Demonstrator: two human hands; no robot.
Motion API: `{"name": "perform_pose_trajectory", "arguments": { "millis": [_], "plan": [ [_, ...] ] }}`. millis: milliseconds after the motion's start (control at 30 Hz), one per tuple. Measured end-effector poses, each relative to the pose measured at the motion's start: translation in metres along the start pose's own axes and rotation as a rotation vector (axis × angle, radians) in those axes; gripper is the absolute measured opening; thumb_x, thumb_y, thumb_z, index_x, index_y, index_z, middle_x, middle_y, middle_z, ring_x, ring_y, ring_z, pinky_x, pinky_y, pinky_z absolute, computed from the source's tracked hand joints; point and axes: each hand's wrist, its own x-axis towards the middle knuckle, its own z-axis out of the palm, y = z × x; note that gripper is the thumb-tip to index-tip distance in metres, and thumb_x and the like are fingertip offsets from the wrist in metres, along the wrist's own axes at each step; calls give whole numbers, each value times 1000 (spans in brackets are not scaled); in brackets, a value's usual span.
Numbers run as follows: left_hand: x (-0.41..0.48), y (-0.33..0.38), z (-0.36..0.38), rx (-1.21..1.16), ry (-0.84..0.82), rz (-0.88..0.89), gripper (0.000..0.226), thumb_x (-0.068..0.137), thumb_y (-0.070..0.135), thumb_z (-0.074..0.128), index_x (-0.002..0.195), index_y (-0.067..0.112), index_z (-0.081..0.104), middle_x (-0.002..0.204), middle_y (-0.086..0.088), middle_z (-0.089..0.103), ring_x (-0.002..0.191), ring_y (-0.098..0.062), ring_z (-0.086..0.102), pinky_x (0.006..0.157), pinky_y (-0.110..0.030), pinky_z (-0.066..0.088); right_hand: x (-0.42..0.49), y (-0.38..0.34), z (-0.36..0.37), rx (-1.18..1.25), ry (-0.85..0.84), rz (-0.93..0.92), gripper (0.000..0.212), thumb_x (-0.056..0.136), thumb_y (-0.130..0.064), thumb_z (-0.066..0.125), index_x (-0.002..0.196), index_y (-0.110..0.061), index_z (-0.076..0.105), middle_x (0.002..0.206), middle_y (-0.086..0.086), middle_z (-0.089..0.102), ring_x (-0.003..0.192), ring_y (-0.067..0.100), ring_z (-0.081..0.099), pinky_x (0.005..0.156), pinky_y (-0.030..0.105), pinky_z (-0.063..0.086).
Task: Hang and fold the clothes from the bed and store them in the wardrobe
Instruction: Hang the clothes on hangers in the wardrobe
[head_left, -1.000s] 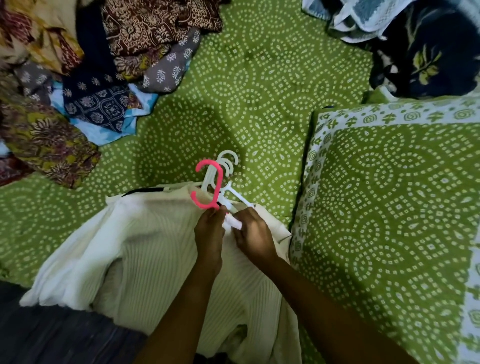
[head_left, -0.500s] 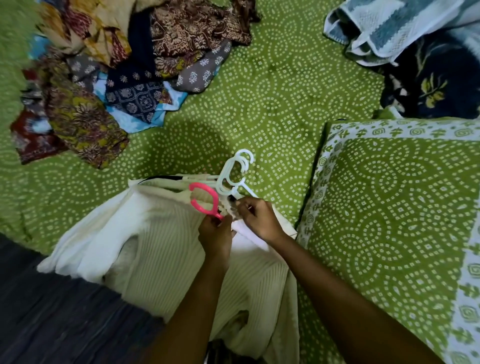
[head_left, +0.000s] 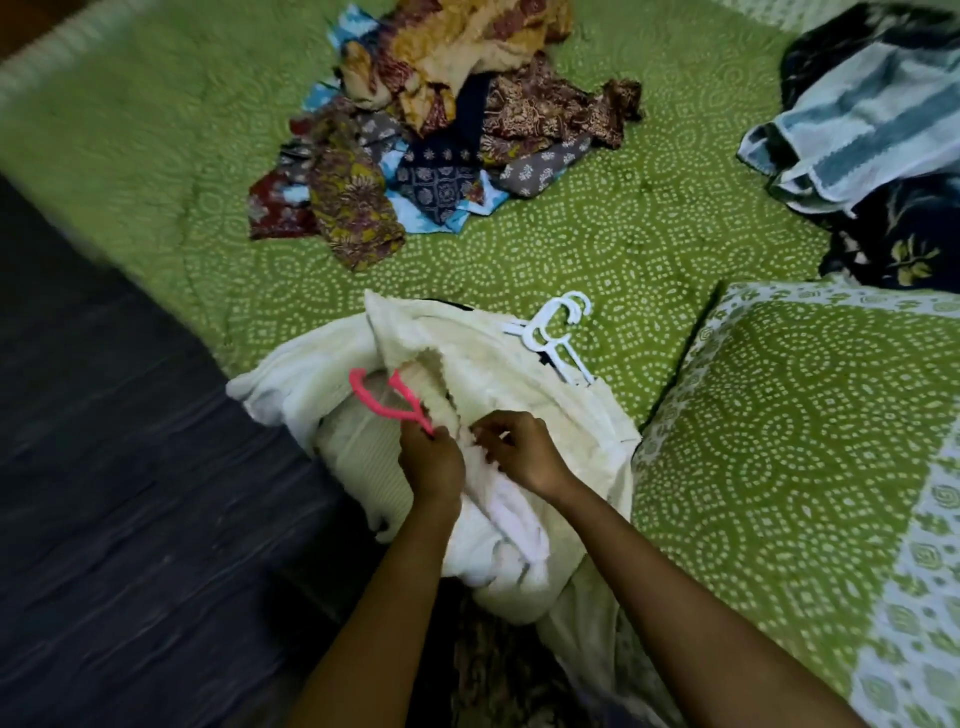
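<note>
A cream ribbed sweater (head_left: 488, 364) lies bunched at the near edge of the bed. My left hand (head_left: 431, 460) grips the stem of a pink hanger (head_left: 387, 402), whose hook points left over the sweater. My right hand (head_left: 524, 449) pinches a fold of the sweater's cloth just to the right of it. Several white hangers (head_left: 553, 332) lie on the bed beside the sweater's far right corner. A heap of patterned clothes (head_left: 441, 130) sits farther back on the green bedsheet (head_left: 597, 244).
A green patterned pillow (head_left: 810, 441) fills the right side. A striped blue towel (head_left: 862, 119) and a dark floral cloth (head_left: 898, 239) lie at the far right. Dark floor (head_left: 130, 493) runs along the bed's left edge.
The pink hanger has come away from the white hangers and moved left over the sweater. The sweater is more bunched up. My view has swung, showing more floor and the whole clothes heap.
</note>
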Motion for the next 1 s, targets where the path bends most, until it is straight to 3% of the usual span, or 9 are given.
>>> {"name": "perform_pose_trajectory", "arguments": {
  "millis": [67, 233, 333, 433, 533, 633, 733, 867, 1000],
  "plan": [
    [-14, 5, -34, 34, 44, 39, 35, 94, -1, 39, 127, 0, 51, 120, -19, 58, 112, -34, 53, 96, -38, 42, -21, -21, 11, -14, -11, -36, 18, 94, -4, 53, 99, 1, 69, 88, 10, 69, 60, 6, 58, 56, 8, 42],
    [-60, 26, -121, 37, 195, 215, 27, 95, 1, 40, 116, -5, 57, 108, -28, 60, 104, -40, 55, 85, -37, 38, -67, -90, 31, -137, 59, -243, 24, 94, -12, 54, 114, -4, 64, 105, 12, 67, 81, 19, 63, 75, 24, 47],
    [-96, 35, -173, 60, 256, 259, 30, 98, 15, 44, 118, -3, 58, 110, -29, 61, 106, -41, 53, 83, -35, 33, -91, -136, 37, -219, 71, -399, 32, 94, -9, 52, 126, -6, 55, 114, 14, 58, 98, 25, 60, 85, 29, 44],
    [-135, 38, -225, 34, 354, 329, 38, 96, 34, 49, 103, 0, 65, 98, -26, 65, 97, -42, 56, 72, -36, 35, -113, -187, 40, -340, 57, -565, 39, 98, -10, 45, 136, -7, 45, 130, 13, 49, 119, 28, 50, 93, 33, 40],
    [-162, 42, -268, 196, 448, 364, 44, 96, 44, 44, 89, 5, 65, 90, -25, 65, 91, -44, 57, 67, -38, 38, -126, -235, 45, -498, -13, -703, 45, 98, -6, 41, 143, -10, 36, 145, 13, 37, 131, 30, 38, 101, 37, 35],
    [-189, 51, -316, 396, 507, 441, 45, 96, 48, 40, 94, 10, 65, 96, -23, 66, 97, -43, 57, 71, -39, 41, -144, -280, 57, -595, -113, -880, 53, 94, -2, 43, 145, -13, 35, 150, 14, 32, 137, 30, 33, 109, 36, 29],
    [-210, 54, -355, 504, 602, 520, 47, 97, 48, 35, 90, 10, 63, 93, -20, 66, 93, -42, 58, 72, -39, 42, -166, -315, 70, -633, -174, -1012, 44, 93, -16, 40, 135, -4, 47, 133, 19, 51, 123, 32, 48, 102, 37, 34],
    [-226, 51, -394, 496, 864, 630, 53, 95, 46, 30, 76, 9, 64, 72, -12, 65, 80, -35, 59, 70, -39, 40, -194, -356, 84, -620, -86, -1215, 34, 90, -27, 39, 97, -3, 62, 89, 16, 65, 82, 35, 65, 70, 37, 46],
    [-240, 54, -423, 505, 1053, 568, 50, 93, 36, 27, 73, 9, 64, 68, -10, 63, 72, -33, 59, 70, -42, 42, -229, -395, 84, -612, -181, -1253, 25, 97, -40, 45, 88, -17, 47, 96, 5, 61, 94, 29, 57, 62, 34, 34]
  ]
}}
